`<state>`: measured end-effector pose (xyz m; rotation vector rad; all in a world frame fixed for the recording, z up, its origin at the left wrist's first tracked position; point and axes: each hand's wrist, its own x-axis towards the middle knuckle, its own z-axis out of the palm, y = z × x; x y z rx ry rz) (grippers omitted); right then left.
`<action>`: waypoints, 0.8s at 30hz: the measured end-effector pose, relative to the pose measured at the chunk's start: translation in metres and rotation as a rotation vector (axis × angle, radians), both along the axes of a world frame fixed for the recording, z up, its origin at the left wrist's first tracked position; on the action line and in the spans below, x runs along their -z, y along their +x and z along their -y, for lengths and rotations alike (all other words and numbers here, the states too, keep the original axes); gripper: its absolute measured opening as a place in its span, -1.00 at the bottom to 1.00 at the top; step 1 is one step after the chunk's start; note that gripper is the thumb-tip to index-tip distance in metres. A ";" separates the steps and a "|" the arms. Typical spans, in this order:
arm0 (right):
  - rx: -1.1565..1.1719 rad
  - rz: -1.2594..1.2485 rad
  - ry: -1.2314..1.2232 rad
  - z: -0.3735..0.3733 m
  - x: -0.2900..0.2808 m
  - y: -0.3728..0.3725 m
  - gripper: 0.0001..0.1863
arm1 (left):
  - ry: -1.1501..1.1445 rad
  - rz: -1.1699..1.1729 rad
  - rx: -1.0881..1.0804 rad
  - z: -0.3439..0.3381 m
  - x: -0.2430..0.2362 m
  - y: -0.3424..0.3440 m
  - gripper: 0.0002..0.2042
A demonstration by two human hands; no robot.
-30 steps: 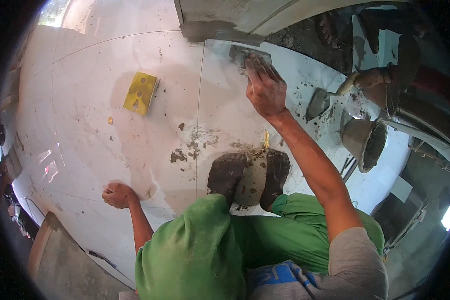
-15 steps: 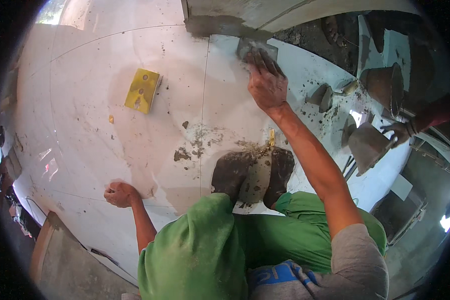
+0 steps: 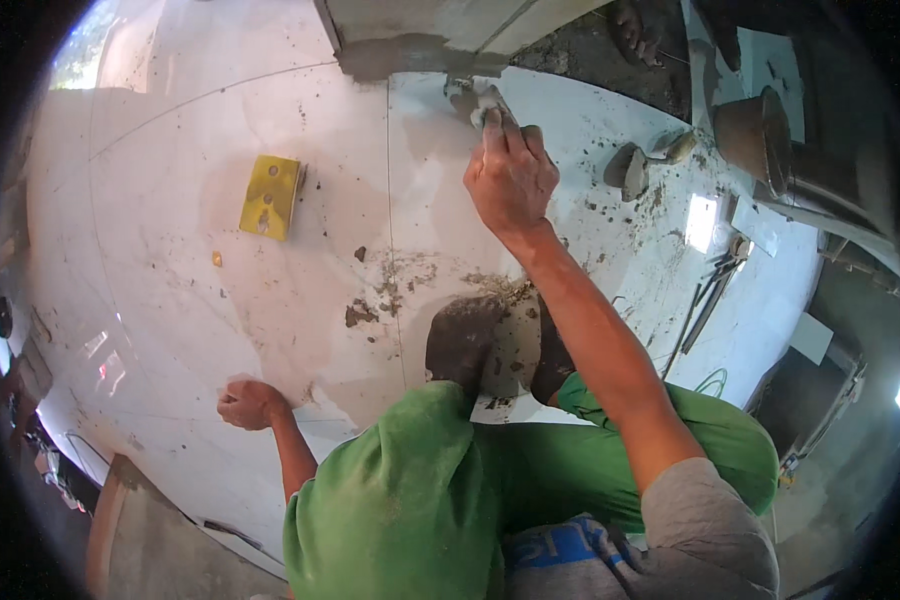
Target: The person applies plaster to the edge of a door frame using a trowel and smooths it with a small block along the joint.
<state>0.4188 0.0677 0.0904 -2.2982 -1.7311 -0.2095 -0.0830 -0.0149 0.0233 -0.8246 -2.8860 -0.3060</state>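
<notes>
My right hand point(image 3: 510, 180) is closed around a grey, dirty sponge-like pad point(image 3: 490, 105) at the foot of the wall block. The pad is tilted, with a pale side showing. Wet grey smears lie on the white tiled floor point(image 3: 340, 180) beside it. Lower left, my left hand point(image 3: 250, 404) rests on the floor with curled fingers; whatever they hold, if anything, is hidden. A yellow block point(image 3: 270, 197) with round marks lies between the hands, farther off.
Crumbs of mortar point(image 3: 362, 312) are scattered before my feet. To the right lie a trowel point(image 3: 630, 172), a bucket point(image 3: 755, 140) and long-handled tools point(image 3: 710, 295). A concrete wall end point(image 3: 400, 40) stands at the far side; another person's foot point(image 3: 635, 35) shows beyond it.
My right hand has gone from lying flat on the pad to gripping it, and the pad is now tilted. At the right, another person's hand and the bucket near it are gone from view.
</notes>
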 end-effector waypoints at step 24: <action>0.110 0.071 0.112 -0.071 0.036 -0.050 -0.57 | -0.023 -0.021 -0.052 0.000 0.005 -0.006 -0.69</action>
